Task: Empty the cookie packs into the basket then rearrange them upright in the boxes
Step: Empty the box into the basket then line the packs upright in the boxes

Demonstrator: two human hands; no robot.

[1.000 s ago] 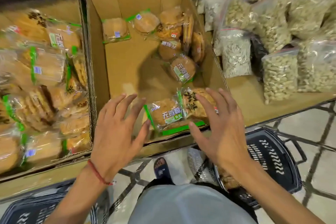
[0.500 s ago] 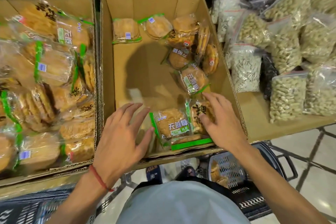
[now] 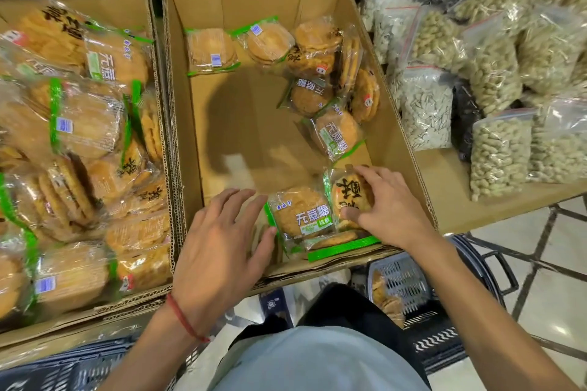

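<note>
A middle cardboard box [image 3: 203, 124] holds several clear cookie packs with green edges along its far and right sides. Two packs lie at its near wall: one with a green label [image 3: 301, 216] and one with black characters [image 3: 347, 192]. My right hand [image 3: 387, 206] grips the black-character pack from the right, its thumb under the pack's near edge. My left hand [image 3: 219, 244] has straight fingers inside the box, its thumb touching the green-label pack's left edge. A dark basket [image 3: 422, 305] below the shelf holds some cookie packs.
The left cardboard box [image 3: 158, 51] is piled with cookie packs. Clear bags of nuts and seeds [image 3: 495, 79] fill the shelf to the right. A second dark basket [image 3: 63, 365] stands at the lower left. Tiled floor lies beyond the shelf edge.
Both hands moved forward into the middle box. The right hand came down onto the black-character pack and curled round it. The left hand reached the green-label pack's edge.
</note>
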